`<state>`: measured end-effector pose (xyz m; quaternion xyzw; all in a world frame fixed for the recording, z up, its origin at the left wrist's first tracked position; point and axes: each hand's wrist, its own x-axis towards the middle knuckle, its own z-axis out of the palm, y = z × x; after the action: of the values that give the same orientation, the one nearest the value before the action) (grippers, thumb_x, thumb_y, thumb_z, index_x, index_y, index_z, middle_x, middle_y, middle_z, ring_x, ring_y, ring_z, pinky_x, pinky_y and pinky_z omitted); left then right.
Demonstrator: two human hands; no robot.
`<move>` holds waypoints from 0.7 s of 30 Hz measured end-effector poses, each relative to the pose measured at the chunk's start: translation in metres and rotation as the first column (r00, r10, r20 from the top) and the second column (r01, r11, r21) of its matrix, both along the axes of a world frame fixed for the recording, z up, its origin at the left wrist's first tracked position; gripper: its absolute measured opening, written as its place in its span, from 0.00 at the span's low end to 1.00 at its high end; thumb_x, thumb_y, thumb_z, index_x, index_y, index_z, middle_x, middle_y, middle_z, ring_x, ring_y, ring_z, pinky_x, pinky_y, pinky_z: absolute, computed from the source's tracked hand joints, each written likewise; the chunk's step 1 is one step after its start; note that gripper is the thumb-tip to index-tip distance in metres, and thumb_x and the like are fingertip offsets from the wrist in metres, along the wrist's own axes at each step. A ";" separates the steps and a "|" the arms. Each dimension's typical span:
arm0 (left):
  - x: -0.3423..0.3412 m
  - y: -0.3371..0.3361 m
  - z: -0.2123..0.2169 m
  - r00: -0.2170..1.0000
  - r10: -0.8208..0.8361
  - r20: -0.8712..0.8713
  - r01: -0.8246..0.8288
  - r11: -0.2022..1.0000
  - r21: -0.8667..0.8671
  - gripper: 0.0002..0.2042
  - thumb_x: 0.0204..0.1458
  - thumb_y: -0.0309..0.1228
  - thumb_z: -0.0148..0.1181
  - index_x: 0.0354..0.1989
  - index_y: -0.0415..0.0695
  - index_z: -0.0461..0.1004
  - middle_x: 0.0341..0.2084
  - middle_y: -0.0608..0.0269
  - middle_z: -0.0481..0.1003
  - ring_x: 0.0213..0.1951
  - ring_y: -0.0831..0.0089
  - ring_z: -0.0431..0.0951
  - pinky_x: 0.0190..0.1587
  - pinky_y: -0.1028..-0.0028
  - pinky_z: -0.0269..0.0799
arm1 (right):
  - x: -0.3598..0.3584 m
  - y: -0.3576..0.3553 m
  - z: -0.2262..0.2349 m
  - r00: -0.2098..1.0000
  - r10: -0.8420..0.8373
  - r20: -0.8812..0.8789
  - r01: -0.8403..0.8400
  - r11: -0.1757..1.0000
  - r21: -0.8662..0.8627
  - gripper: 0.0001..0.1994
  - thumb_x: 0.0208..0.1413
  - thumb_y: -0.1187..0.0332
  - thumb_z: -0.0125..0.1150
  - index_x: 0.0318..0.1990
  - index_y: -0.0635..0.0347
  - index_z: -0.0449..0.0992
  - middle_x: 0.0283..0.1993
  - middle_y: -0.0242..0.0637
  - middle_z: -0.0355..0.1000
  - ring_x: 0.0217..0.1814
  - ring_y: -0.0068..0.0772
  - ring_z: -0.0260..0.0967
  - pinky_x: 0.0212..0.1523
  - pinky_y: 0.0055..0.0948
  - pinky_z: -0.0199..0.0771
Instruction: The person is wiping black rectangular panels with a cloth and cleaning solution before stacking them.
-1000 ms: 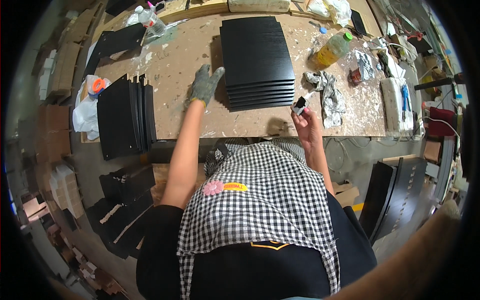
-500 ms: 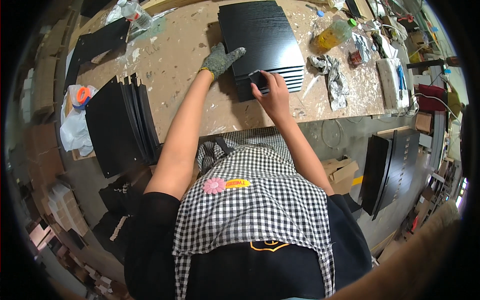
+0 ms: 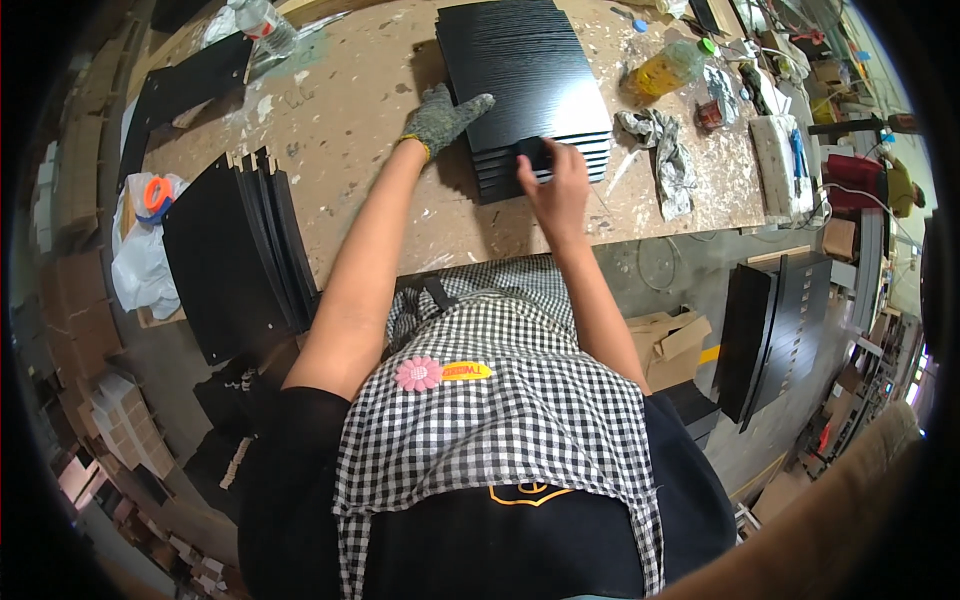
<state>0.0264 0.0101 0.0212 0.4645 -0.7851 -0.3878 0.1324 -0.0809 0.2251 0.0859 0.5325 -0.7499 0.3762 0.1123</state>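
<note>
A stack of black wood-grained panels (image 3: pixel 515 75) lies on the worktable, its layered ends showing at the near side. My left hand (image 3: pixel 440 122), in a grey knit glove with a yellow cuff, rests at the stack's left edge. Its thumb reaches over the top panel, spread from the fingers. My bare right hand (image 3: pixel 560 190) is at the near end of the stack, with thumb and fingers closed on a small black block (image 3: pixel 534 153). The block's exact kind is unclear, and the fingers partly cover it.
The paint-spotted worktable (image 3: pixel 350 130) also carries a bottle of yellow liquid (image 3: pixel 665 72), a crumpled rag (image 3: pixel 662 165) and a clear bottle (image 3: pixel 265 28). Black panels (image 3: pixel 225 260) stand at the left; more panels (image 3: pixel 775 335) are at the right. Another person (image 3: pixel 905 190) is far right.
My right hand has shifted slightly right and down along the stack's near end, with the black block turned in its fingers. The left hand stays put. A person has come into view far right.
</note>
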 end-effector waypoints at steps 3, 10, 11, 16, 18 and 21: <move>0.002 -0.003 -0.013 0.999 0.023 -0.043 -0.023 1.000 0.002 0.45 0.47 0.64 0.64 0.60 0.33 0.69 0.57 0.35 0.71 0.61 0.45 0.70 0.64 0.59 0.65 | 0.027 -0.011 -0.003 0.989 0.147 -0.010 -0.147 0.989 0.025 0.22 0.48 0.67 0.71 0.49 0.67 0.73 0.42 0.47 0.71 0.45 0.49 0.70 0.47 0.40 0.74; 0.005 0.001 -0.010 0.999 0.033 -0.017 -0.033 0.999 0.006 0.44 0.49 0.62 0.63 0.60 0.31 0.68 0.57 0.37 0.72 0.61 0.49 0.71 0.64 0.61 0.65 | -0.032 0.010 -0.012 0.999 -0.035 0.004 0.035 0.999 0.009 0.21 0.52 0.64 0.70 0.49 0.66 0.73 0.42 0.48 0.72 0.46 0.49 0.70 0.47 0.41 0.73; 0.000 0.005 0.002 1.000 -0.001 -0.005 0.002 1.000 0.026 0.45 0.49 0.63 0.63 0.62 0.32 0.66 0.58 0.38 0.71 0.62 0.50 0.70 0.65 0.62 0.64 | -0.052 0.020 -0.006 0.989 -0.132 0.058 0.131 0.991 0.026 0.21 0.53 0.63 0.70 0.49 0.67 0.74 0.42 0.48 0.73 0.45 0.48 0.71 0.47 0.40 0.73; 0.006 0.000 -0.007 1.000 0.015 -0.009 -0.015 0.999 0.029 0.44 0.50 0.62 0.62 0.62 0.32 0.66 0.59 0.40 0.71 0.61 0.51 0.71 0.64 0.63 0.65 | -0.110 0.030 -0.004 0.915 -0.387 0.112 0.395 0.917 -0.062 0.19 0.52 0.64 0.72 0.46 0.68 0.75 0.40 0.48 0.73 0.42 0.47 0.73 0.45 0.41 0.74; 0.007 -0.001 -0.010 0.999 0.040 0.003 -0.040 0.999 -0.010 0.43 0.51 0.61 0.63 0.62 0.32 0.67 0.58 0.41 0.72 0.61 0.52 0.71 0.64 0.63 0.65 | -0.089 0.026 0.001 0.944 -0.269 0.191 0.284 0.957 -0.059 0.20 0.52 0.64 0.72 0.47 0.67 0.75 0.40 0.47 0.73 0.40 0.47 0.73 0.44 0.40 0.74; 0.004 -0.002 0.005 0.999 -0.050 -0.004 0.050 0.990 0.134 0.58 0.43 0.72 0.59 0.68 0.29 0.56 0.68 0.29 0.55 0.71 0.42 0.55 0.71 0.59 0.54 | -0.036 0.023 -0.013 0.977 -0.018 0.213 0.023 0.999 -0.022 0.20 0.52 0.65 0.71 0.49 0.66 0.74 0.42 0.48 0.71 0.45 0.49 0.70 0.47 0.41 0.71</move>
<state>0.0305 0.0079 0.0266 0.4525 -0.7686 -0.4428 0.0915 -0.1170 0.2476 0.0733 0.4799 -0.7584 0.4391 0.0415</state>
